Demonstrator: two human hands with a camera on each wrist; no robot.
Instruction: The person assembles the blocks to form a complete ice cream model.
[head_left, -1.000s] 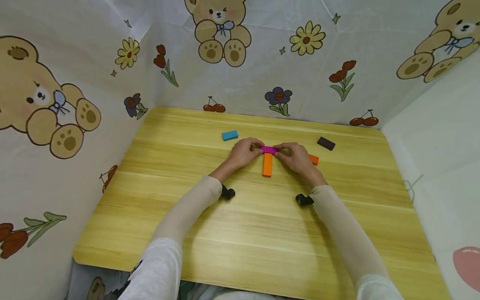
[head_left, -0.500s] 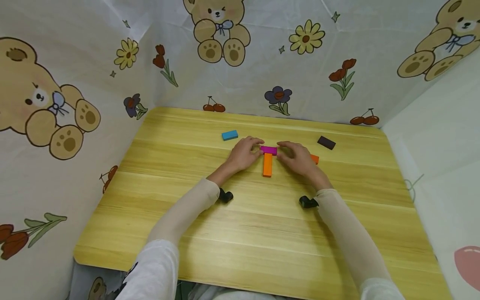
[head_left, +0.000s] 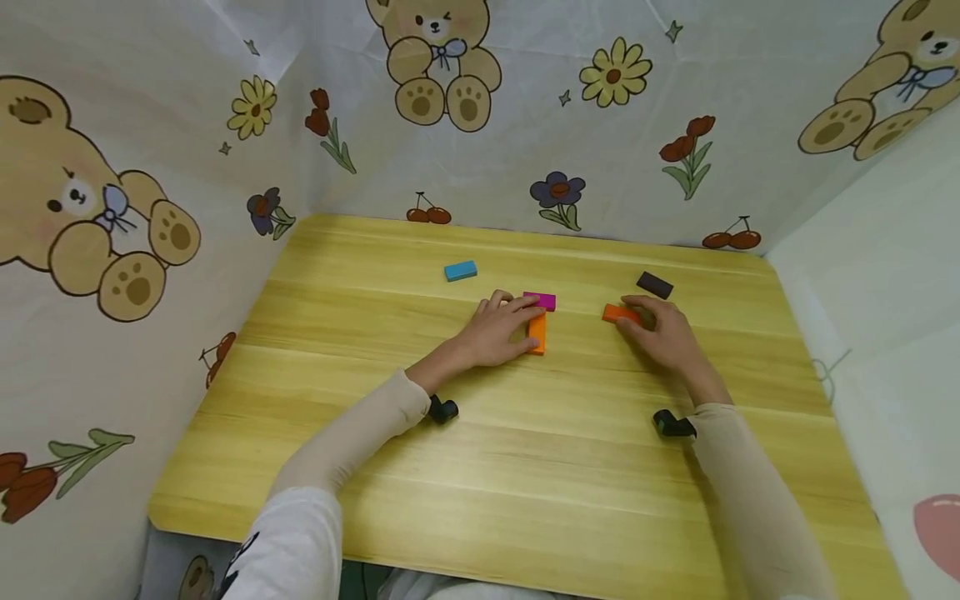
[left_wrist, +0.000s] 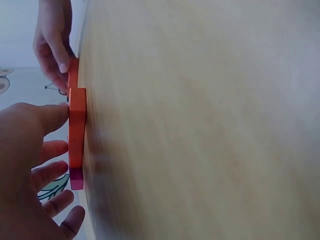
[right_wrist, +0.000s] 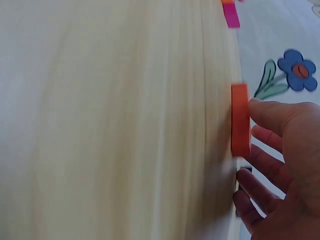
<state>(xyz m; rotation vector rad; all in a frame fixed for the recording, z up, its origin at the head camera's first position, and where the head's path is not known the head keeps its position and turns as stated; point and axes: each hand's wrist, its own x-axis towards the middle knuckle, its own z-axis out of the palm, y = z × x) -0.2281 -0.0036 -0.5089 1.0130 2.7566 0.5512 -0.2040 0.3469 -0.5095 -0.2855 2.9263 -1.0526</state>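
Observation:
An orange block (head_left: 537,329) lies lengthwise on the table, its far end against a magenta block (head_left: 550,302) set crosswise, forming a T. My left hand (head_left: 491,333) rests on this pair, thumb at the near end of the orange block and extended fingers over the place where the two meet. To the right, my right hand (head_left: 667,335) pinches a red-orange block (head_left: 613,313) between thumb and index finger. In the right wrist view that red-orange block (right_wrist: 241,120) lies flat on the table, the other fingers spread beside it.
A blue block (head_left: 461,271) lies at the back, left of the T. Behind my right hand is a dark brown block (head_left: 655,285). The wooden table (head_left: 480,467) meets a bear-and-flower patterned cloth (head_left: 502,158) along its back edge.
My right hand has left the magenta block and moved right to the red-orange block. My left hand has shifted toward me, from the magenta block's end onto the orange block.

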